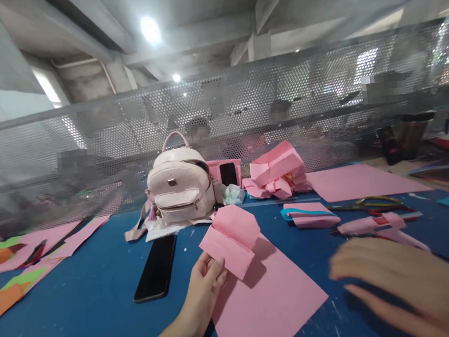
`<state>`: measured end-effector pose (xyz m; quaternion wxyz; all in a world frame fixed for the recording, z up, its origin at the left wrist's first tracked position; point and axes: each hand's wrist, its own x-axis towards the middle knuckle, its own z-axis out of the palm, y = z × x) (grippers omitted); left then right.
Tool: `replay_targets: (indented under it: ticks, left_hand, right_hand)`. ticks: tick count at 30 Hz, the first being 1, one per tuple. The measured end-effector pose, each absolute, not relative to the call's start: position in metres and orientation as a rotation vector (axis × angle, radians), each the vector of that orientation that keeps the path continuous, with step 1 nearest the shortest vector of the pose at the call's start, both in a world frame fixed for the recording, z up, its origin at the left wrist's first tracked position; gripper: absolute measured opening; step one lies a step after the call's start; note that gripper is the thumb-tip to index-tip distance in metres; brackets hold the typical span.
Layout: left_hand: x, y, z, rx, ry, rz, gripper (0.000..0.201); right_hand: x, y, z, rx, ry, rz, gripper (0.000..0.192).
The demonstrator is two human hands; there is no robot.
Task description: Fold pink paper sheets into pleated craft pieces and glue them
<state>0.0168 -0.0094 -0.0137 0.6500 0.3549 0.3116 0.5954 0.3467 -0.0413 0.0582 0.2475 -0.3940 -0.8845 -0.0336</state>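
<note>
My left hand (202, 292) pinches the lower edge of a folded pink paper piece (231, 238) and lifts it above a flat pink sheet (266, 297) on the blue table (97, 292). My right hand (410, 283) hovers blurred over the table at the right, fingers spread flat, holding nothing. It is nearest to a rolled pink paper piece with a red tool (380, 223).
A black phone (157, 267) lies left of my left hand. A pink backpack (180, 186) stands at the back, with crumpled pink paper (276, 171), a large pink sheet (358, 181) and scissors (371, 204) to its right. Coloured paper scraps (15, 263) lie far left. A mesh screen (243, 113) has people behind it.
</note>
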Motion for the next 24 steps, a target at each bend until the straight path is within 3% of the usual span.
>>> replay_targets:
  ticks: [3,8,12,19,24]
  left_hand:
    - [0.016,-0.013,-0.013,0.871,0.754,1.354,0.029]
    - [0.013,-0.015,-0.011,0.932,0.851,1.38,0.036]
    - [0.011,-0.009,-0.014,0.868,0.828,1.355,0.035]
    - [0.01,0.002,-0.023,0.884,0.891,1.266,0.043]
    - [0.013,0.004,-0.024,0.749,0.892,1.28,0.049]
  right_hand:
    - [0.28,-0.015,0.057,-0.646,-2.621,-0.16,0.033]
    - [0.229,0.021,0.017,-0.496,-2.483,0.026,0.039]
    - [0.223,0.033,0.003,-0.517,-2.53,0.07,0.051]
    - [0.234,0.046,0.008,-0.563,-2.582,0.142,0.047]
    - [0.233,0.047,0.005,-0.508,-2.687,-0.071,0.052]
